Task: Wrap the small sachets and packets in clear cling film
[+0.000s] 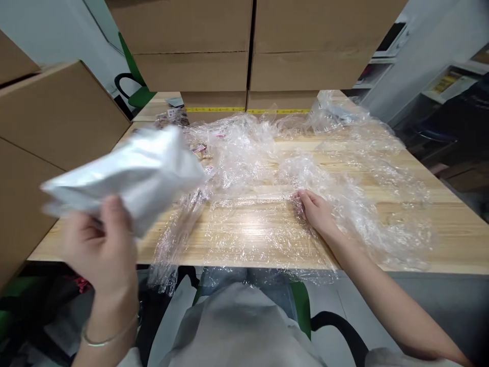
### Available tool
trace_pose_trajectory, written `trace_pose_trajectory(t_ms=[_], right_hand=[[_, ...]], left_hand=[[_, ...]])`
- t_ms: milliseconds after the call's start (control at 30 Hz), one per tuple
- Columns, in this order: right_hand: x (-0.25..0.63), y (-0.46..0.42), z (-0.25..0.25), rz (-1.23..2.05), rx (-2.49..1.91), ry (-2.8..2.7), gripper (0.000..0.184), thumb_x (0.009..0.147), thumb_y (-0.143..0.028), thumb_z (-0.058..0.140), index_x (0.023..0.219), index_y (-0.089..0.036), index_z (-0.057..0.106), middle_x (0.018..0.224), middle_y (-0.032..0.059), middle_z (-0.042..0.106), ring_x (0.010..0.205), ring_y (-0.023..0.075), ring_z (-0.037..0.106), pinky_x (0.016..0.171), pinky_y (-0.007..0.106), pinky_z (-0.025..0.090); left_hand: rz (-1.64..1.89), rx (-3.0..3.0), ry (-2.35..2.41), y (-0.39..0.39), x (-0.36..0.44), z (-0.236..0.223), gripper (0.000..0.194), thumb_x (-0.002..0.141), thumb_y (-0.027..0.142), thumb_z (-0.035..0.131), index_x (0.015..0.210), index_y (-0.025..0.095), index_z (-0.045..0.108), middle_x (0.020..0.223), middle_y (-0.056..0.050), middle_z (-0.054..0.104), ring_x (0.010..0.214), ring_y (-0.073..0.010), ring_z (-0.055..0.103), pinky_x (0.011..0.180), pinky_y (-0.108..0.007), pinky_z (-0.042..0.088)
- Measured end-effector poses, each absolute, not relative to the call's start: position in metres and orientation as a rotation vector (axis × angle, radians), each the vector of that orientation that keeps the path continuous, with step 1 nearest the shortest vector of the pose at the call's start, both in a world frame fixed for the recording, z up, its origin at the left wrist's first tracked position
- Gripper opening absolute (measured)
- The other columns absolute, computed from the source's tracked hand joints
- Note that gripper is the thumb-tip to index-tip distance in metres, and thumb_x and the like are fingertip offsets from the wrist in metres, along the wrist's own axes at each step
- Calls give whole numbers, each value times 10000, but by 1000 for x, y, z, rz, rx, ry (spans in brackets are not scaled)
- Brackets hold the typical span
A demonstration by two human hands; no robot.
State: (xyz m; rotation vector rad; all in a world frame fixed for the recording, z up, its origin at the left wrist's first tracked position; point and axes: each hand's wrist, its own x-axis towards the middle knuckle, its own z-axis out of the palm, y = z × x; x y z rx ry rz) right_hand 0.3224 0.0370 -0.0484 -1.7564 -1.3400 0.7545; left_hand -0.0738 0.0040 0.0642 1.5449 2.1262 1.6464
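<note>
My left hand (100, 244) is raised over the left front of the table, thumb and fingers closed on a silvery-white pouch (147, 171). The pouch is blurred by motion and its contents are hidden. On the right, my right hand (315, 211) pinches the edge of a clear plastic film sheet (248, 232) close to the tabletop. That film lies flat and crinkled in front of me, and part of it hangs over the front edge. More crumpled clear film (244, 148) is heaped behind it, with small red-and-white printed packets (200, 149) partly under it.
Large cardboard boxes (198, 71) rise at the back of the wooden table (451, 232), and more boxes (57, 117) stand at the left. Loose film (385, 229) spreads over the right side. A green chair (137, 94) stands behind, at the far left.
</note>
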Motion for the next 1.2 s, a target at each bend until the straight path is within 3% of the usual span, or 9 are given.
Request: trace_pose_trajectory(t_ms=[133, 367, 500, 667, 767, 900, 1000, 1100, 1200], right_hand=[[320, 37, -47, 722, -1745, -1358, 465, 929, -614, 425, 687, -227, 515, 598, -20, 533, 612, 174, 500, 615, 288, 376], [326, 29, -38, 722, -1824, -1342, 441, 946, -563, 393, 813, -217, 632, 504, -26, 517, 544, 190, 531, 611, 317, 408], [337, 26, -26, 776, -1787, -1431, 237, 877, -450, 567, 856, -227, 643, 744, 30, 683, 692, 212, 631, 662, 345, 479], [336, 48, -12, 1139, -1563, -1243, 441, 745, -404, 775, 1144, -247, 671, 1090, 96, 734, 980, 272, 695, 865, 437, 553], [333, 53, -3, 1183, -1500, -1413, 284, 788, -437, 751, 1017, -268, 758, 1091, 78, 737, 1050, 273, 679, 974, 488, 521], [333, 31, 11, 1151, -1242, -1863, 221, 911, -476, 624, 1062, -386, 758, 1383, -7, 605, 1303, 256, 536, 1085, 541, 444], [331, 9, 10, 1282, -1100, -2043, 239, 942, -467, 583, 1110, -396, 736, 1467, -30, 535, 1370, 250, 476, 1115, 568, 403], [326, -6, 2, 1339, -1046, -2076, 233, 936, -458, 590, 1042, -324, 749, 1426, 3, 579, 1394, 255, 452, 1134, 562, 379], [323, -11, -8, 1294, -1005, -2112, 208, 936, -421, 596, 985, -280, 741, 1434, 14, 571, 1428, 254, 401, 1145, 539, 373]], left_hand=[[961, 1514, 1474, -9, 16, 27, 255, 897, 442, 566, 890, 192, 615, 751, -13, 611, 639, -141, 539, 571, -268, 419], [470, 1848, 1546, 12, 66, -17, 300, 998, 409, 412, 1110, 144, 494, 895, -92, 634, 749, -232, 627, 652, -364, 499], [622, 2384, 1656, 9, 62, -17, 436, 993, 293, 471, 1382, 109, 410, 1282, -235, 552, 1180, -371, 577, 934, -542, 499], [455, 2847, 763, 12, 65, -23, 485, 1004, 363, 490, 1442, 173, 402, 1502, -174, 445, 1387, -315, 442, 1109, -493, 437], [340, 2829, 653, 19, 70, -32, 482, 1021, 387, 455, 1459, 198, 391, 1516, -124, 463, 1440, -279, 383, 1161, -465, 386], [381, 2867, 756, 21, 71, -42, 469, 1019, 327, 471, 1462, 196, 390, 1490, -156, 480, 1416, -287, 414, 1099, -465, 444], [443, 3085, 671, 12, 61, -41, 348, 998, 238, 499, 1342, 190, 508, 1181, -132, 666, 1128, -250, 633, 874, -375, 565], [908, 3287, 246, 3, 46, -27, 233, 956, 169, 551, 1167, 262, 590, 908, -15, 677, 866, -153, 655, 784, -283, 557], [1074, 3264, 355, 6, 37, -3, 373, 911, 244, 631, 1275, 235, 551, 1161, -62, 663, 1169, -228, 592, 1036, -399, 487]])
